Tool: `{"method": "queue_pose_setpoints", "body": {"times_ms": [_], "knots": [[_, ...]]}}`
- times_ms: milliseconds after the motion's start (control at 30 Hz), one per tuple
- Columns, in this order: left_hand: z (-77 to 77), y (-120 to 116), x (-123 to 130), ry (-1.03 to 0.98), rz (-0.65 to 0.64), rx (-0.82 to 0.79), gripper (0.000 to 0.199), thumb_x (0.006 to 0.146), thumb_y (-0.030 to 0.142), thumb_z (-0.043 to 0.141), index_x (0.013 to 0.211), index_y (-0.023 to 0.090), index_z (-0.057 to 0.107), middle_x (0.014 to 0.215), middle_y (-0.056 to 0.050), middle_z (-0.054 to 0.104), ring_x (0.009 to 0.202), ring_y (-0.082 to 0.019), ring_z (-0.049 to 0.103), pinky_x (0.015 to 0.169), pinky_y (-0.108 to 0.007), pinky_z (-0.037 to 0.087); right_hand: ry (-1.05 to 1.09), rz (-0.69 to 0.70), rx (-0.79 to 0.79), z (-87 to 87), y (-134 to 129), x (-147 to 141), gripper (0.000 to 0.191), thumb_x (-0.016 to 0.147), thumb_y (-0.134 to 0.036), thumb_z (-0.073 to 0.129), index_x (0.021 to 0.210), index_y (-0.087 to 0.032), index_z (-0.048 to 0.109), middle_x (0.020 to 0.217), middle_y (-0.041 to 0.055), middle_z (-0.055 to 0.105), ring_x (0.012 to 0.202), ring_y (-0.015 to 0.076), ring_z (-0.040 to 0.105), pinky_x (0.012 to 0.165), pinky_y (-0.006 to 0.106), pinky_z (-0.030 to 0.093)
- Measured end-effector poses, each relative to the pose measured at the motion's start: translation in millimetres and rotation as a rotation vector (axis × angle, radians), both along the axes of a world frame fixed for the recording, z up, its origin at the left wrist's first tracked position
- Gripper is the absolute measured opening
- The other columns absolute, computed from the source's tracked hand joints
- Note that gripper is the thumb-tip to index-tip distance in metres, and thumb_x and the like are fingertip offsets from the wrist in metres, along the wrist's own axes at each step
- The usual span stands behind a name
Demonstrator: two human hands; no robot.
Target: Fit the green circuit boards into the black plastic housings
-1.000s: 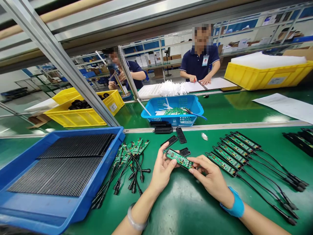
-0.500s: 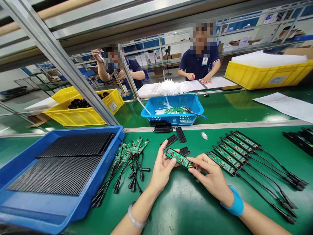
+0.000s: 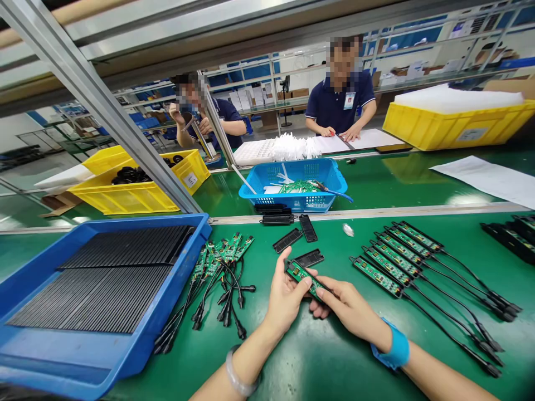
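Note:
Between my two hands is a green circuit board (image 3: 301,274) seated in a black plastic case. My left hand (image 3: 288,289) grips its left part, thumb on top of the board. My right hand (image 3: 340,301) closes on the lower right end, thumb pressing the board and fingers partly hidden beneath. Just behind lie loose black case pieces (image 3: 308,258). To the right, several boards in black cases (image 3: 378,277) lie in a slanted row with black cables. On the left is a pile of bare circuit boards (image 3: 223,253) with cables.
A blue tray (image 3: 71,356) of black case pieces stands at left. Behind the bench strip sits a blue basket (image 3: 292,201) with green and white pieces. Yellow bins (image 3: 455,131) flank the far side, where two people work. A metal post (image 3: 108,111) slants across the left.
My right hand has shifted left and lower along the case, its thumb now pressing on the board. The board has tilted more steeply, and my left thumb has slid farther over it.

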State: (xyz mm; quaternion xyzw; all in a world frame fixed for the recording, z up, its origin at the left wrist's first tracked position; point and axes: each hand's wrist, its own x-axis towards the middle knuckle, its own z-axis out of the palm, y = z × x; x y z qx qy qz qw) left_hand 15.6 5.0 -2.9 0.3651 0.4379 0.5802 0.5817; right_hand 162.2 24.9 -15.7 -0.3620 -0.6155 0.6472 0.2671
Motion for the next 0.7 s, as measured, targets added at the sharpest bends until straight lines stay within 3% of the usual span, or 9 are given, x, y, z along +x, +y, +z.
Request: {"method": "queue_pose_setpoints", "body": {"times_ms": [100, 267, 367, 467, 567, 700], "knots": [[-1.2, -1.0, 0.7, -0.008, 0.01, 0.02, 0.082, 0.074, 0.028, 0.073, 0.137, 0.022, 0.022, 0.093, -0.006, 0.07, 0.081, -0.016, 0.064, 0.08, -0.031, 0.049, -0.036, -0.024, -0.006, -0.2, -3.5, -2.4, 0.056, 0.089, -0.053, 0.042, 0.126, -0.012, 0.051, 0.067, 0.0032, 0.065, 0.057, 0.0155, 0.063, 0.056, 0.029, 0.053], [0.9, 0.9, -1.9, -0.013, 0.066, 0.016, 0.072, 0.074, 0.028, 0.072, 0.132, 0.022, 0.028, 0.097, -0.007, 0.07, 0.085, -0.016, 0.064, 0.084, -0.032, 0.049, -0.016, -0.039, -0.047, 0.1, -3.4, 0.1, 0.062, 0.085, -0.051, 0.051, 0.136, -0.019, 0.036, 0.071, -0.0007, 0.061, 0.054, 0.0128, 0.06, 0.048, 0.025, 0.049], [5.2, 2.8, -6.3, 0.02, 0.151, 0.036, 0.065, 0.076, 0.031, 0.07, 0.129, 0.024, 0.034, 0.101, -0.007, 0.069, 0.086, -0.017, 0.065, 0.079, -0.031, 0.05, -0.117, -0.077, -0.001, 1.8, 0.2, 5.6, 0.038, 0.078, -0.048, 0.062, 0.101, -0.018, 0.057, 0.061, -0.0049, 0.052, 0.046, 0.01, 0.052, 0.042, 0.021, 0.04], [9.0, 3.4, -8.4, 0.059, 0.182, 0.082, 0.067, 0.076, 0.032, 0.07, 0.131, 0.027, 0.031, 0.106, -0.007, 0.068, 0.091, -0.019, 0.065, 0.079, -0.031, 0.05, -0.184, -0.128, 0.133, 4.1, 2.3, 9.8, 0.033, 0.08, -0.048, 0.059, 0.067, -0.019, 0.053, 0.055, -0.0042, 0.048, 0.046, 0.0091, 0.044, 0.044, 0.022, 0.034], [10.0, 2.7, -6.7, 0.093, 0.151, 0.134, 0.065, 0.076, 0.031, 0.07, 0.129, 0.026, 0.033, 0.102, -0.006, 0.067, 0.094, -0.02, 0.065, 0.081, -0.03, 0.05, -0.162, -0.192, 0.238, 5.6, 1.0, 10.2, 0.033, 0.079, -0.048, 0.061, 0.065, -0.019, 0.055, 0.055, -0.0035, 0.049, 0.052, 0.0106, 0.042, 0.049, 0.024, 0.033], [8.9, 1.2, -4.3, 0.076, 0.11, 0.148, 0.062, 0.078, 0.029, 0.068, 0.128, 0.025, 0.032, 0.093, -0.004, 0.067, 0.093, -0.021, 0.066, 0.082, -0.031, 0.05, -0.176, -0.214, 0.259, 6.4, -1.6, 9.2, 0.032, 0.078, -0.048, 0.062, 0.065, -0.019, 0.059, 0.054, -0.0028, 0.052, 0.051, 0.0113, 0.044, 0.05, 0.024, 0.033]]}}
